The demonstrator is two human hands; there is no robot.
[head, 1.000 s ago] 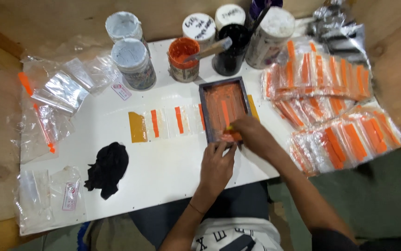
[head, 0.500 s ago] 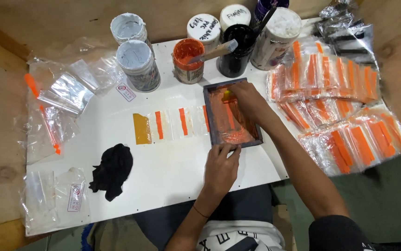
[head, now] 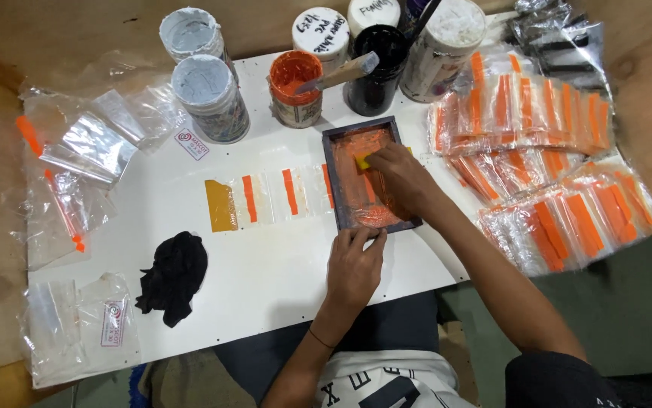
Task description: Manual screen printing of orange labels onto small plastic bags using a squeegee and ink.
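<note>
Right hand (head: 400, 180) closed on yellow squeegee (head: 362, 159) inside orange-inked screen frame (head: 330, 181); left hand (head: 354, 266) fingers pressed on frame's near edge, table (head: 265, 264)

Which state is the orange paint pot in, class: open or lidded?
Open. The orange paint pot has no lid; wet orange paint shows at its mouth, and a wooden-handled tool leans out of it.
</note>
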